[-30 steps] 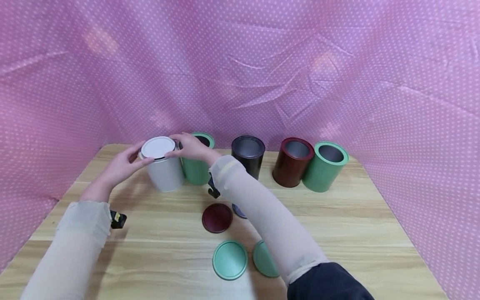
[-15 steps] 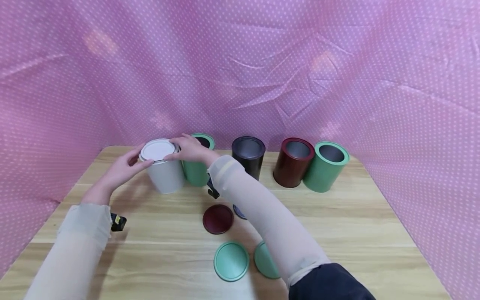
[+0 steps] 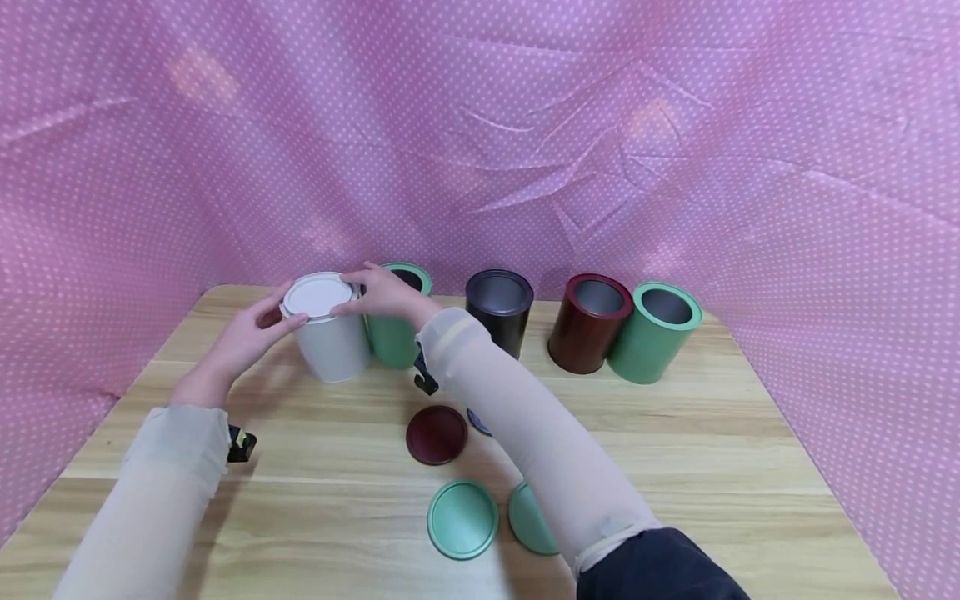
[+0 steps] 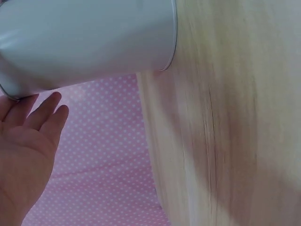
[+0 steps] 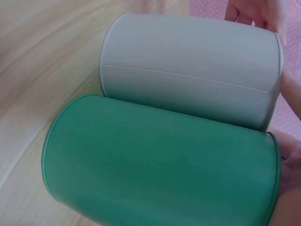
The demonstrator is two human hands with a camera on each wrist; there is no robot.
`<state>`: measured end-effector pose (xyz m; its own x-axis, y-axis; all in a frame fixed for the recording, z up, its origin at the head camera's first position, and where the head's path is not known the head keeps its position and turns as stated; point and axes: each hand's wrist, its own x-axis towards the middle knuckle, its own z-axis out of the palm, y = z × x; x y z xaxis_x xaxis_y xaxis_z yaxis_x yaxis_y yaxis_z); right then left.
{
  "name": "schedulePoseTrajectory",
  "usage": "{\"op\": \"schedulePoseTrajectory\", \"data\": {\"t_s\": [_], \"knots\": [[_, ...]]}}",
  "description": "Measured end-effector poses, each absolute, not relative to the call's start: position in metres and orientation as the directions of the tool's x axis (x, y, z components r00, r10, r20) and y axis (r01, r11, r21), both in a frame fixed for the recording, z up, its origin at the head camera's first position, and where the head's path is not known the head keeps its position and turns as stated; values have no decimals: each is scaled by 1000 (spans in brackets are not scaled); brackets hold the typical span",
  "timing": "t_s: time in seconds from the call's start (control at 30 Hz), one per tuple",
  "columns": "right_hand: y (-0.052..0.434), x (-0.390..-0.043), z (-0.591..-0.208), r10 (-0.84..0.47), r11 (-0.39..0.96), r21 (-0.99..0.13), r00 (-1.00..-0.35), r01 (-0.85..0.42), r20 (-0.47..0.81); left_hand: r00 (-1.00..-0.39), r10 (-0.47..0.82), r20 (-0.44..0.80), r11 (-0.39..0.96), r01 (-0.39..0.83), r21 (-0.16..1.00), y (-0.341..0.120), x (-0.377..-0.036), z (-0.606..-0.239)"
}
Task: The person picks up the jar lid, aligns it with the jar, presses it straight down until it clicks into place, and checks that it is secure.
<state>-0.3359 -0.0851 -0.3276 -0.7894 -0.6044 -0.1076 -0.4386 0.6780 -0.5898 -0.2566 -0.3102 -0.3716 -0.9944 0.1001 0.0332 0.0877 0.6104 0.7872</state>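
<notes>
White lid (image 3: 318,295) seated on the white can (image 3: 330,342) at the far left of the wooden table (image 3: 675,467), left hand (image 3: 247,333) and right hand (image 3: 382,293) both at its rim — fingertips pressing the lid's edge from either side, fingers only lightly bent rather than clenched. One can capped, by the look of it, or nearly; four left open: green can (image 3: 397,333) touching the white one's right side, black can (image 3: 498,308), dark red can (image 3: 587,323) and a second green can (image 3: 654,332) along the far edge. Lying loose nearer — a dark red lid (image 3: 437,434) and two green lids (image 3: 462,518), unfitted. White can plain, smooth, upright.
</notes>
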Motion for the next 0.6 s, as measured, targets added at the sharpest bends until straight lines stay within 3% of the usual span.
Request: {"op": "schedulePoseTrajectory", "data": {"t_s": [0.6], "knots": [[-86,-342,-325,-541,678,-672,-821,-299,-180,-989,118,-90,685,16,729,-313,-266,-354]]}}
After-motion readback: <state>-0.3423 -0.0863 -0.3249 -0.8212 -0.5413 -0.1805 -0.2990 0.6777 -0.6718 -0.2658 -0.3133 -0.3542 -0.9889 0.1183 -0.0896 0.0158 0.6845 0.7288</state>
